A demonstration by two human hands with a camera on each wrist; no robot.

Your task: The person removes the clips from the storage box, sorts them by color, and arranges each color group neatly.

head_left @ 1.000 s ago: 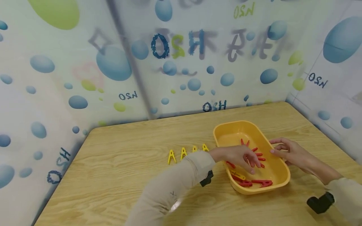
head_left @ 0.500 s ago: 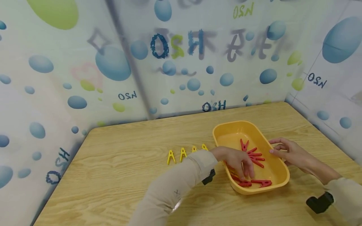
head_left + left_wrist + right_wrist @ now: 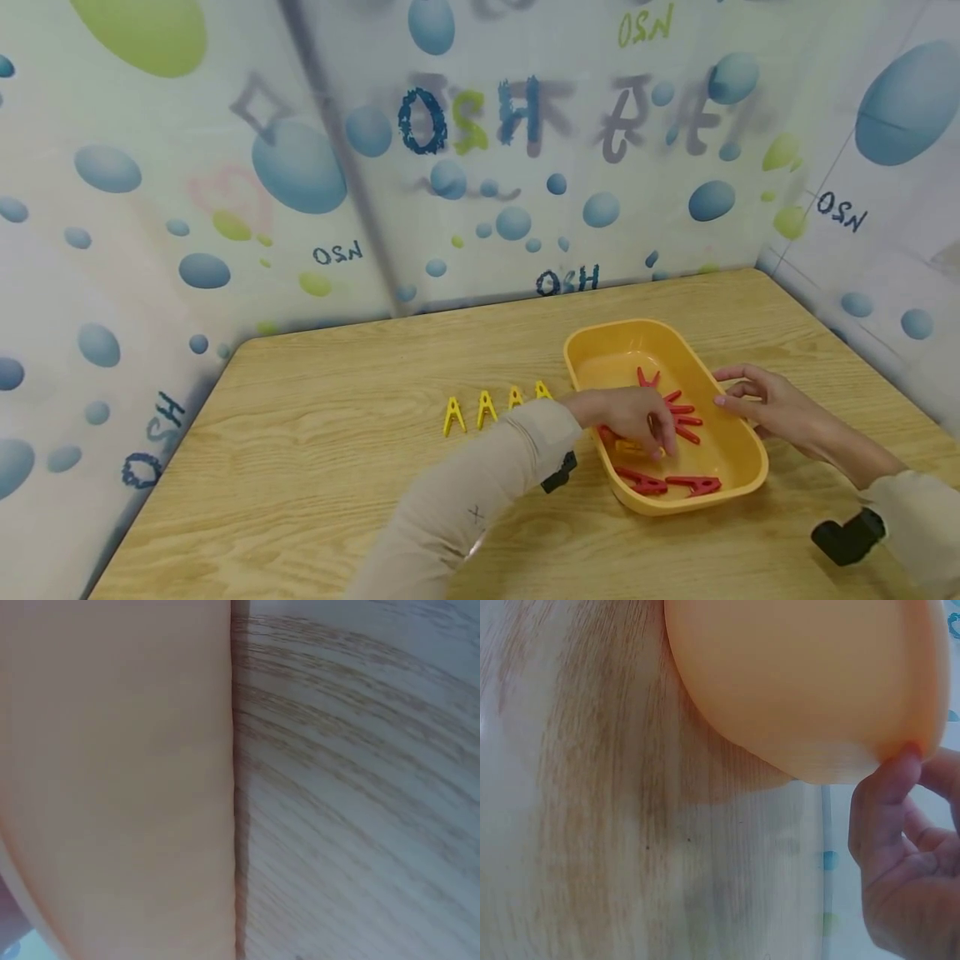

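The left hand (image 3: 636,414) seems to pinch the yellow clip (image 3: 628,448), partly hidden, inside the tray (image 3: 693,504), which the right hand (image 3: 776,408) grips. I judge the clip light, stiff, best taken by one end.

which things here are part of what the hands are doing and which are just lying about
Part of it, by the look of it:
left hand, pinching a yellow clip
right hand, at the rim of the orange tub
row of yellow clips

Probably just about:
red clips in the tub
printed wall covering
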